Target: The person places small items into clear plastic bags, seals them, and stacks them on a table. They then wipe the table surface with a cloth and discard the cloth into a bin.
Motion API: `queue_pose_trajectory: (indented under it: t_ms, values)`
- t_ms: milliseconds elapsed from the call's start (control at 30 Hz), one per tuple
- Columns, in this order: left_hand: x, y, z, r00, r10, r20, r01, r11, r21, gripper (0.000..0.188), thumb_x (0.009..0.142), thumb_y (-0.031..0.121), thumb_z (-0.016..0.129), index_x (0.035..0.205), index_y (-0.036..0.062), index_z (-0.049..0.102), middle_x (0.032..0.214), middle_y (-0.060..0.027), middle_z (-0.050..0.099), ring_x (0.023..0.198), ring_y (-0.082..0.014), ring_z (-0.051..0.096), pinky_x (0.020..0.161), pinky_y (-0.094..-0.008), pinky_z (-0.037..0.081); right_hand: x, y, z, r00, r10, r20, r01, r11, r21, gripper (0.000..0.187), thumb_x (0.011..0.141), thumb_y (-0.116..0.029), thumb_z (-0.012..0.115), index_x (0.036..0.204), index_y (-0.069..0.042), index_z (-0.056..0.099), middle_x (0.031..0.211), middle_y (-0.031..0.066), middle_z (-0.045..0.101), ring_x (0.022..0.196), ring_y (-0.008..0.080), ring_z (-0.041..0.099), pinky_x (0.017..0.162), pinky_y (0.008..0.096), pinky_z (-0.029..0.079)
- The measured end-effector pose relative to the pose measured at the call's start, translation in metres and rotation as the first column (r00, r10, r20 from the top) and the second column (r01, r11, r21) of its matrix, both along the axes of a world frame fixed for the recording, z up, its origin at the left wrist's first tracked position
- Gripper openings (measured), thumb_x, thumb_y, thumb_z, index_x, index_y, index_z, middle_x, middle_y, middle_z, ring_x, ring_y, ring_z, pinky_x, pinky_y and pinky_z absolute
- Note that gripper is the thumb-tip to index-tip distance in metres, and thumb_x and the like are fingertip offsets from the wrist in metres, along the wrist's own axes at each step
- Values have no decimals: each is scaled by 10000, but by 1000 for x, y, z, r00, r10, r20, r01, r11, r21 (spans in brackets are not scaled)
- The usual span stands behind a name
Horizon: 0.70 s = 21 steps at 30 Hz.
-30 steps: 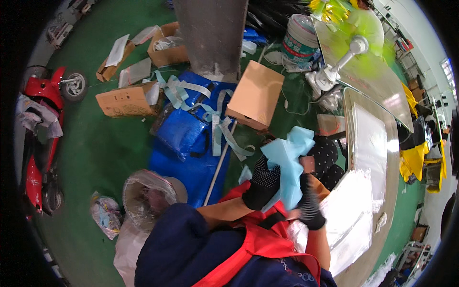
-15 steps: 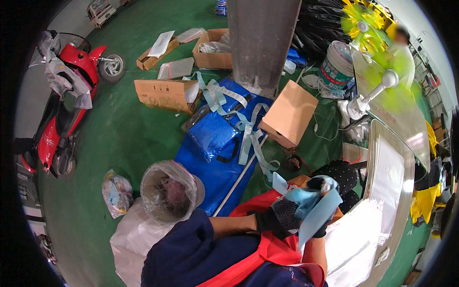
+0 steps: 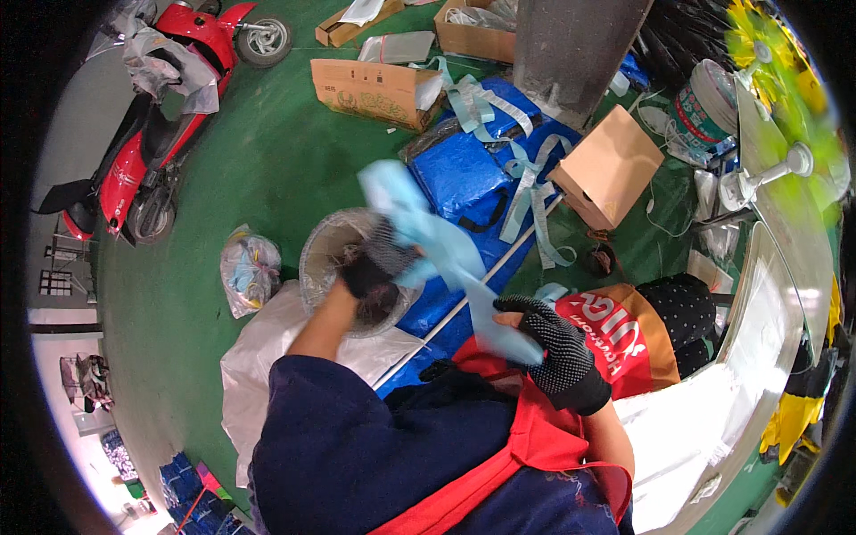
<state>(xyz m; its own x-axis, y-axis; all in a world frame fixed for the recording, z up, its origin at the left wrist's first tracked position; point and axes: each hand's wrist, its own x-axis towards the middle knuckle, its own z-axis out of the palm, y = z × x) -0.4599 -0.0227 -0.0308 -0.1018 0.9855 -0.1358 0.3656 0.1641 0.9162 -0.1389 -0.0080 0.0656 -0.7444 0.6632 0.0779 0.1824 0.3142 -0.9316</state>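
Note:
A light blue fabric strip (image 3: 450, 254) stretches slantwise between my hands, its far end smeared by motion. My left hand (image 3: 379, 260), in a black glove with white dots, is closed on the strip over a lined waste bin (image 3: 314, 272); its fingers are partly hidden. My right hand (image 3: 563, 361), gloved alike, pinches the strip's lower end between thumb and fingers, above the red apron (image 3: 593, 321) on my lap. Reddish tangled scrap lies in the bin. More pale blue strips (image 3: 538, 201) trail over blue plastic-wrapped bundles (image 3: 459, 178) beyond my hands.
A cardboard box (image 3: 611, 165) stands at the far right of the blue sheet, with a long white pole (image 3: 490, 272) across it. Right of me is a table with white sheets (image 3: 687, 428) and a spinning green fan (image 3: 798, 160). A red scooter (image 3: 134, 174) stands left; a bagged bundle (image 3: 250, 269) sits beside the bin.
My hands have drawn apart, the left swinging leftward over the bin, pulling the gathered blue fabric out lengthwise. The whole view has shifted, so the surroundings appear farther right.

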Motion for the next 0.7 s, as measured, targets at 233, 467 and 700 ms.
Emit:
queue_pose_trajectory:
  t_ms: [233, 467, 700]
  values:
    - [-181, -67, -136, 901, 78, -426, -150, 979, -139, 614, 770, 358, 642, 1267, 73, 422, 1091, -114, 596, 1047, -261, 535, 905, -388, 419, 22, -2, 8, 896, -414, 158, 405, 910, 89, 240, 785, -104, 647, 1016, -40, 637, 894, 101, 588, 878, 224, 561, 814, 310, 430]
    - [-108, -54, -211, 622, -456, -637, -31, 798, -602, 619, 759, 423, 630, 1244, 78, 461, 1099, -107, 599, 1033, -264, 549, 893, -377, 430, 49, 3, 3, 674, -736, 71, 716, 626, -308, 153, 904, -105, 520, 979, -8, 613, 675, 8, 565, 534, 51, 485, 481, 197, 377]
    - [-112, -62, -178, 553, -517, -653, 49, 803, -594, 634, 748, 487, 618, 1221, 82, 499, 1108, -100, 603, 1019, -267, 562, 882, -366, 441, 52, -3, -2, 641, -766, -51, 702, 611, -365, 182, 915, -165, 510, 917, 4, 575, 632, 16, 536, 539, 74, 493, 508, 204, 394]
